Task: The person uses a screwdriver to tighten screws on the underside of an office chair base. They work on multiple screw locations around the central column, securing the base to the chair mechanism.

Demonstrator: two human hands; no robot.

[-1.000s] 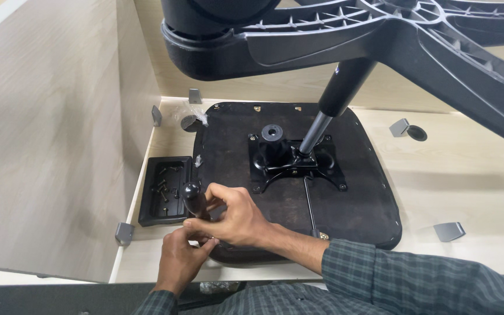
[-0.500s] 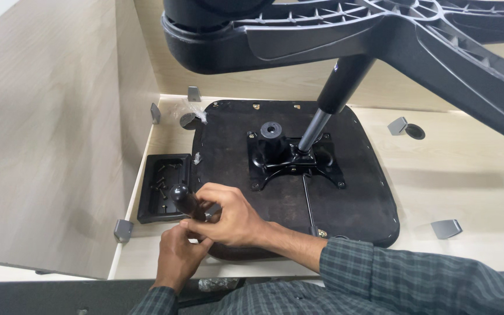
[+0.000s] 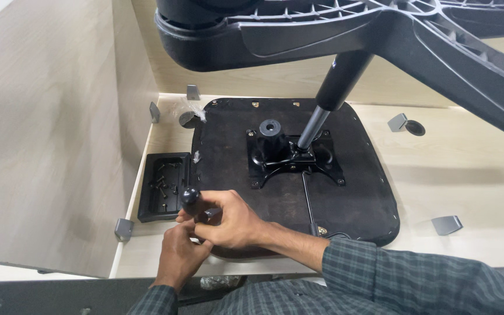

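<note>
- A black round knob (image 3: 190, 195) on a short dark handle sits at the front left corner of the upturned chair seat (image 3: 351, 192), just beside the black tray (image 3: 149, 205)
- The right hand (image 3: 233, 219) is closed around the handle below the knob, fingers curled tight and thumb pressed on a small dark piece (image 3: 211, 214)
- The left hand (image 3: 179, 256) lies under and against the right one, fingers bent up toward the same handle; whether it truly grips anything I cannot tell
- Both forearms wear dark green checked sleeves (image 3: 403, 280)
- The tray holds a scatter of small black screws (image 3: 164, 184) and rests on the pale wooden surface (image 3: 456, 175) against the left wall
- A black metal mounting plate (image 3: 293, 156) is fixed at the seat's centre, with a short round socket (image 3: 270, 127) on it
- A gas lift column (image 3: 328, 102) rises tilted from that plate to the black star base (image 3: 380, 29) filling the top of the view
- Grey metal brackets (image 3: 445, 224) stand near the surface's edges, and a bit of clear plastic wrap (image 3: 185, 108) lies by the back left corner
</note>
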